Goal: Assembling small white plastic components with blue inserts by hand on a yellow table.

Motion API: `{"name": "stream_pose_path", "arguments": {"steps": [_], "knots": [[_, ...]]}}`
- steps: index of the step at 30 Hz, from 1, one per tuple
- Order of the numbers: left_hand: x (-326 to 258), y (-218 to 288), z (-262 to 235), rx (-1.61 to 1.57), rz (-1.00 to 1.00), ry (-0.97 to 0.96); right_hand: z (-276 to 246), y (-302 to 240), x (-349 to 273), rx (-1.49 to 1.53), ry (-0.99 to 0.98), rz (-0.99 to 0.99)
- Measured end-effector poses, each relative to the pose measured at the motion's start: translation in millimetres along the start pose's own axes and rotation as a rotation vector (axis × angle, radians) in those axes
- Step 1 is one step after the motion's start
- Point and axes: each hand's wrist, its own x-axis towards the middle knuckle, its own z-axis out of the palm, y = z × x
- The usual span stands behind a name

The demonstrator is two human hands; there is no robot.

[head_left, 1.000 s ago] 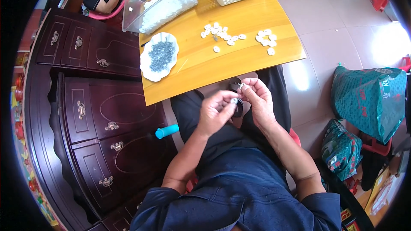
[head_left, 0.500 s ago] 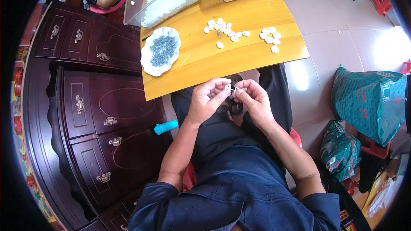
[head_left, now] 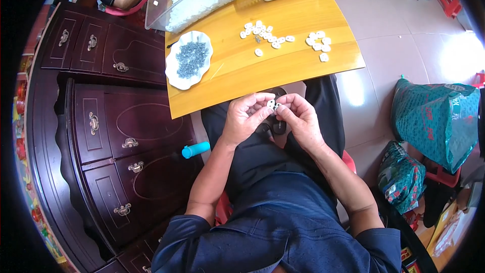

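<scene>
The left hand [head_left: 245,119] and the right hand [head_left: 301,117] meet above the lap, just near the bench [head_left: 283,65] edge. One small white piece [head_left: 271,104] sits between their fingertips, pinched from both sides. Both wrists bend inward. On the bench, one white dish of dark screws [head_left: 189,59] lies left; two groups of white pieces [head_left: 268,33] lie farther right.

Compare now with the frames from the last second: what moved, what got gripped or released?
Little changed. Both hands, the left hand and right hand, stayed together over the lap, fingertips pinching a small white part; nothing was picked up or let go. Fingers shifted only slightly. The whole view drifted a little, from head movement. The white dish of dark small parts, the loose white pieces and the yellow table stayed put.
</scene>
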Motion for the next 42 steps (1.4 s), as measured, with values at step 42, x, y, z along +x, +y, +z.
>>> {"name": "stream_pose_path", "arguments": {"steps": [42], "knots": [[4,-1,1,-0.001,-0.057,-0.021,-2,-5,1,-0.059,0.039,0.07]]}}
